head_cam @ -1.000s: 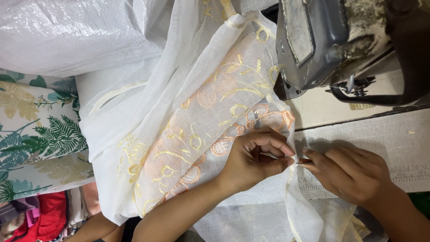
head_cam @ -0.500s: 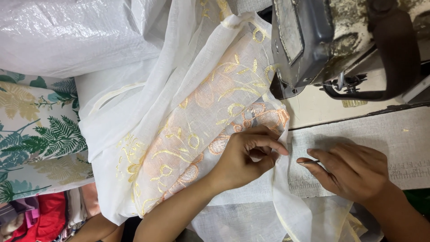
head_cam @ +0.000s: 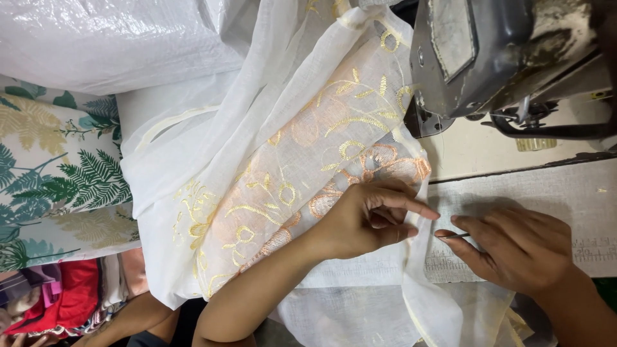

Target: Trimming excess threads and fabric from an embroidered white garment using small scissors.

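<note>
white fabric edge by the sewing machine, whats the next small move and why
Probably bring the right hand, pinching a thin pin-like thing, to the sheer embroidered fabric edge that the left hand pins flat; a small gap separates them.

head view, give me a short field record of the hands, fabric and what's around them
left hand: rests on the sheer white embroidered fabric, fingers stretched toward its edge
right hand: lies flat on the table, pinching a thin needle-like tool
fabric: peach and yellow floral stitching, draped from the sewing machine down over the table edge
left side: leaf-print cloth, white plastic sack
lower left: red cloth
</note>
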